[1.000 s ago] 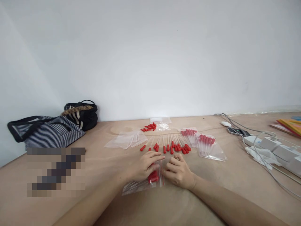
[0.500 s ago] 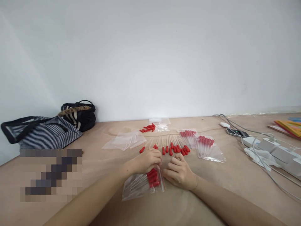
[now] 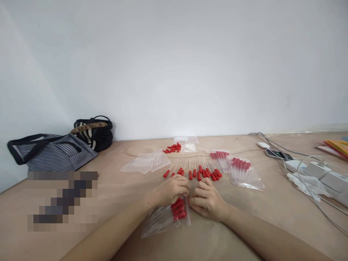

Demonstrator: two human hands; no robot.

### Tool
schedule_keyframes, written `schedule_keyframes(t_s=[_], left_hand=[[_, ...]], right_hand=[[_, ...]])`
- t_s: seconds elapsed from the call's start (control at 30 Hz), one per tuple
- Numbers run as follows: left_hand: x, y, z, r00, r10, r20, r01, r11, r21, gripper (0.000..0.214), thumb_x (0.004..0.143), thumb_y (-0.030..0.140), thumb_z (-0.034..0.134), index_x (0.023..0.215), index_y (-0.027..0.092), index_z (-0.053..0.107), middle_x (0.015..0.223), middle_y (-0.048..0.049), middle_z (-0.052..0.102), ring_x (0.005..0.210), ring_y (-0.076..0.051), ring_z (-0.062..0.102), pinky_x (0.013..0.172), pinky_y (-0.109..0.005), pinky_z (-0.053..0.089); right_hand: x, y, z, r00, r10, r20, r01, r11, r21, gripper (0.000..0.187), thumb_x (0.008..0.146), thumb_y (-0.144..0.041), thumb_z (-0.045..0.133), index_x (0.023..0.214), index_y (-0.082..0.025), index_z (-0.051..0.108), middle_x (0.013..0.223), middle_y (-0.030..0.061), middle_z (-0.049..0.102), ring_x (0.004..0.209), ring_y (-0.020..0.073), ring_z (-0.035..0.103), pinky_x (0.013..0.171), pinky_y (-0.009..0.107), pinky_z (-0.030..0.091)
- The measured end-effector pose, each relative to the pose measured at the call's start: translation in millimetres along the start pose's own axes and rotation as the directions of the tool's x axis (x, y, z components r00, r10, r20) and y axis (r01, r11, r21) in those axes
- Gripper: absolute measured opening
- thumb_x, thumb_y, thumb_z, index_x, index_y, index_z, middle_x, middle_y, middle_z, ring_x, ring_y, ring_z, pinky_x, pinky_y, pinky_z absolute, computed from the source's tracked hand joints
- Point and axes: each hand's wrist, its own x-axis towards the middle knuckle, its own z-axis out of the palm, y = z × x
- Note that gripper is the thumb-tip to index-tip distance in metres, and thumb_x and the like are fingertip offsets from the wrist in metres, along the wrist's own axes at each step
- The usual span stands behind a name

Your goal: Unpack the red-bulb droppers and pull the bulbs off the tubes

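A clear zip bag (image 3: 159, 225) with several droppers in it lies in front of me, their red rubber bulbs (image 3: 178, 210) toward the zip edge. My left hand (image 3: 174, 189) is closed on the upper end of that edge. Beside it, my right hand (image 3: 208, 200) has its fingers curled together at the same corner; the fingertips are partly hidden. Just beyond both hands, a row of loose droppers (image 3: 199, 175) points its glass tubes toward the wall. Two filled zip bags, a nearer one (image 3: 241, 170) and a farther one (image 3: 221, 159), lie to the right.
Flat zip bags (image 3: 138, 163) lie at left, behind my left hand. Loose red bulbs (image 3: 172, 148) and a bag of glass tubes (image 3: 188, 146) sit near the wall. A striped bag (image 3: 58, 152) stands far left. Chargers (image 3: 317, 170), cables and a phone (image 3: 278, 154) occupy the right.
The whole view has shifted slightly. Both hands stay at the bag's zip edge, with only a slight change in their position.
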Motion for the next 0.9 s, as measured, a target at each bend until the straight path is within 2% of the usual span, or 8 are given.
schedule_keyframes(t_s=[0.1,0.23,0.43,0.53,0.7,0.9], left_hand=[[-0.6,-0.6,1.6,1.0,-0.001,0.012,0.001,1.0,-0.011,0.025,0.073,-0.001,0.041,0.07,0.018,0.057,0.077,-0.0014,0.063,0.085,-0.015,0.054,0.085,-0.028,0.04],[-0.5,0.8,-0.6,0.999,0.004,0.042,-0.004,1.0,0.008,0.024,0.074,0.0,0.042,0.07,0.017,0.058,0.079,-0.0014,0.064,0.085,-0.015,0.054,0.085,-0.029,0.039],[1.4,0.0,-9.8,0.993,-0.023,0.119,0.018,0.999,0.043,0.007,0.08,0.019,0.055,0.075,0.018,0.059,0.085,-0.0018,0.063,0.088,-0.017,0.054,0.084,-0.029,0.038],[3.0,-1.4,-10.4,0.991,-0.015,0.131,0.008,0.999,0.052,0.009,0.079,0.019,0.057,0.07,0.017,0.058,0.079,-0.0012,0.062,0.081,-0.015,0.054,0.082,-0.029,0.039],[1.6,-1.1,-5.7,0.998,0.041,0.055,-0.044,0.997,0.055,0.019,0.08,0.007,0.046,0.068,0.017,0.056,0.073,-0.0013,0.062,0.073,-0.014,0.052,0.08,-0.028,0.039],[-6.8,-6.6,7.1,0.996,0.081,-0.046,-0.078,0.995,0.067,0.018,0.077,0.004,0.043,0.072,0.017,0.055,0.074,-0.0017,0.063,0.08,-0.015,0.053,0.082,-0.029,0.039]], right_hand=[[0.3,-0.7,0.4,1.0,-0.013,-0.007,0.013,1.0,0.008,0.013,0.079,-0.017,0.054,0.068,-0.02,0.059,0.06,-0.0026,0.054,0.064,0.0108,0.036,0.065,0.029,0.025],[0.4,-1.4,0.6,0.999,-0.042,0.008,0.042,0.999,0.006,0.02,0.079,-0.014,0.051,0.06,-0.019,0.056,0.059,-0.0026,0.053,0.064,0.0106,0.036,0.066,0.029,0.025],[2.1,-2.4,-0.1,0.996,-0.085,-0.02,0.084,0.996,-0.031,0.023,0.082,-0.012,0.046,0.064,-0.02,0.058,0.056,-0.0029,0.05,0.061,0.0108,0.032,0.065,0.029,0.025],[1.6,-2.0,-0.3,0.996,-0.085,-0.014,0.085,0.996,-0.027,0.024,0.082,-0.012,0.047,0.062,-0.019,0.057,0.055,-0.0026,0.048,0.061,0.0108,0.032,0.065,0.029,0.025],[-1.7,0.3,-1.5,1.0,0.006,-0.003,-0.006,1.0,-0.028,0.022,0.08,-0.018,0.052,0.058,-0.018,0.056,0.054,-0.0017,0.046,0.062,0.0111,0.033,0.064,0.029,0.025],[-1.5,0.9,-3.2,1.0,-0.008,0.019,0.008,0.999,0.037,0.016,0.079,-0.017,0.054,0.065,-0.021,0.06,0.058,-0.0026,0.052,0.064,0.011,0.036,0.064,0.03,0.025]])
